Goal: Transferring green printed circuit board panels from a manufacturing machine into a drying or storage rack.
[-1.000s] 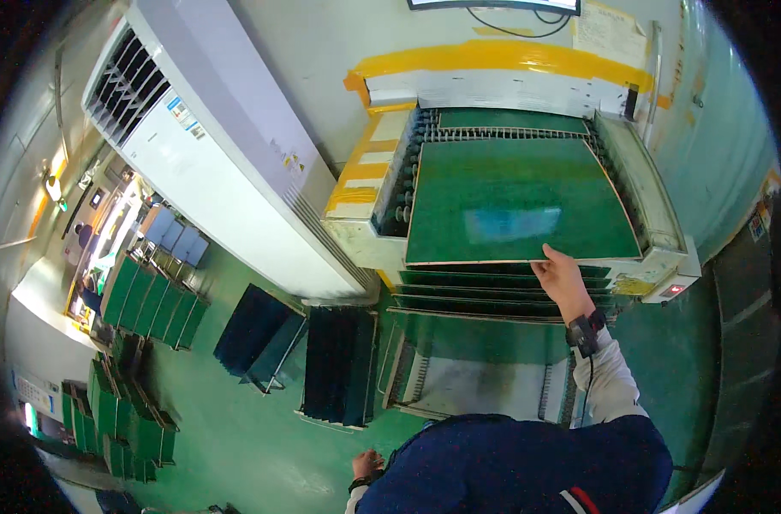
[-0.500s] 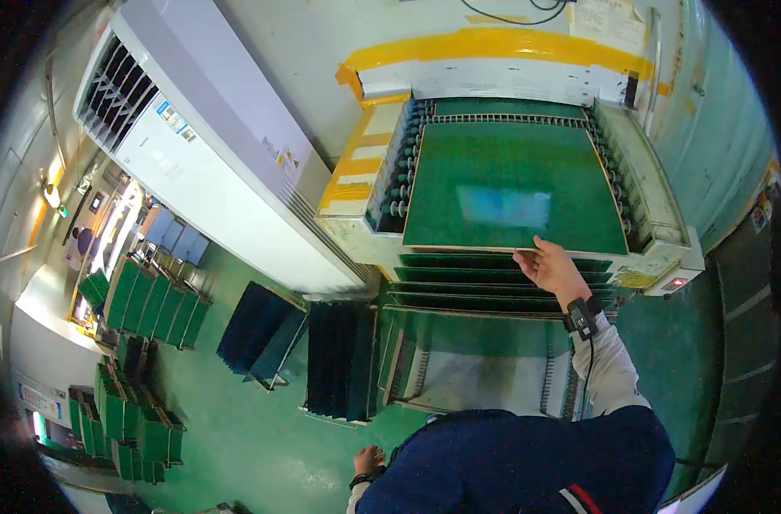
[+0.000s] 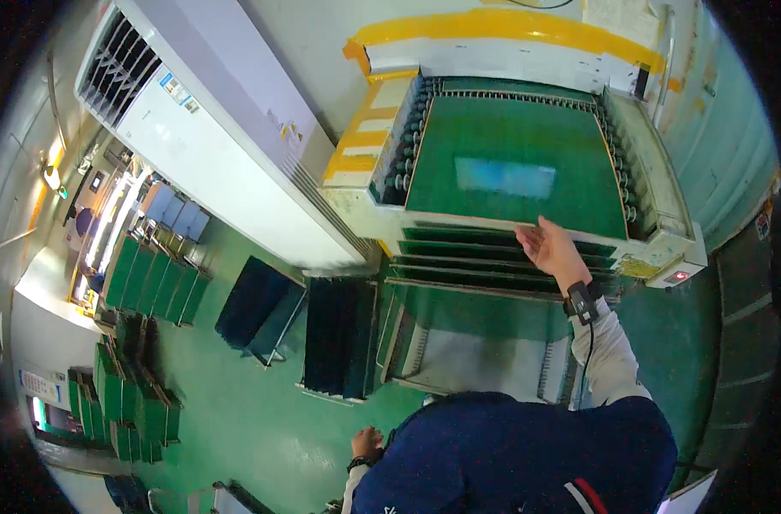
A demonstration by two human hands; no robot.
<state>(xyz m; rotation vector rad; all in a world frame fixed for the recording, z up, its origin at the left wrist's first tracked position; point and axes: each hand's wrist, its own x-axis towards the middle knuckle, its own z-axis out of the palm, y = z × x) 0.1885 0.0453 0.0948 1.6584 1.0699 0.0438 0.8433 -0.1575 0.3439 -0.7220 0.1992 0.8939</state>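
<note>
A large green rectangular panel (image 3: 515, 141) with a glossy surface and thin pale edges lies flat between two rows of rollers in a machine bed. My right hand (image 3: 553, 250) is at the panel's near edge, right of its middle. Its fingers are apart, and the fingertips reach the edge without a clear grip around it. My left hand (image 3: 367, 441) hangs low beside my body over the floor, loosely curled with nothing seen in it. Below the machine's front, several more green panels (image 3: 493, 264) sit in a rack (image 3: 468, 355).
Two racks of dark panels (image 3: 258, 308) (image 3: 337, 338) stand on the green floor, left of the front rack. A tall white air conditioner (image 3: 228, 163) rises left of the machine (image 3: 669, 206). Several stacks of green panels (image 3: 155, 274) stand farther left.
The view has shifted, so the machine and racks sit higher in the picture. My right hand stays by the panel's near edge; that edge now slants more. The left hand still hangs low.
</note>
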